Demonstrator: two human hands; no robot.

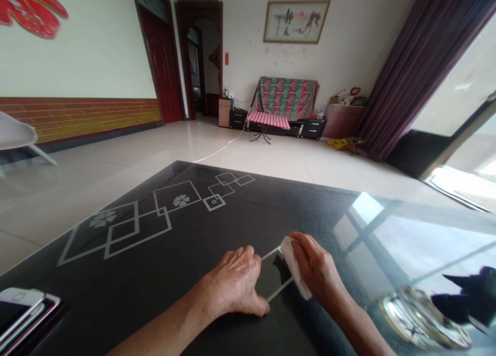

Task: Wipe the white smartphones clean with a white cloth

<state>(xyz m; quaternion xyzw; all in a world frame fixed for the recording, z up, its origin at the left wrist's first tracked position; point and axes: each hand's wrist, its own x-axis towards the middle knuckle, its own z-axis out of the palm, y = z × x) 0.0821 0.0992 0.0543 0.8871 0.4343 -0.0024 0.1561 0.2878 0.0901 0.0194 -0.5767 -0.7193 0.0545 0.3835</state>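
Note:
My left hand (236,283) grips a dark, flat phone-like slab with pale edges (274,274), the thumb on its near edge and the fingers at its far edge. A folded white cloth or tissue (291,260) is in my right hand (315,260), whose fingers press it around the slab's right end. That end is hidden behind the cloth. Both hands are low over the glossy black table (240,216); whether the slab touches the tabletop, I cannot tell.
Stacked phones (29,307) lie at the table's left edge. A shiny round metal object (420,320) and a black pointed object (470,299) are at the right. Beyond the table are a small striped-top table (268,120) and a white chair (17,131).

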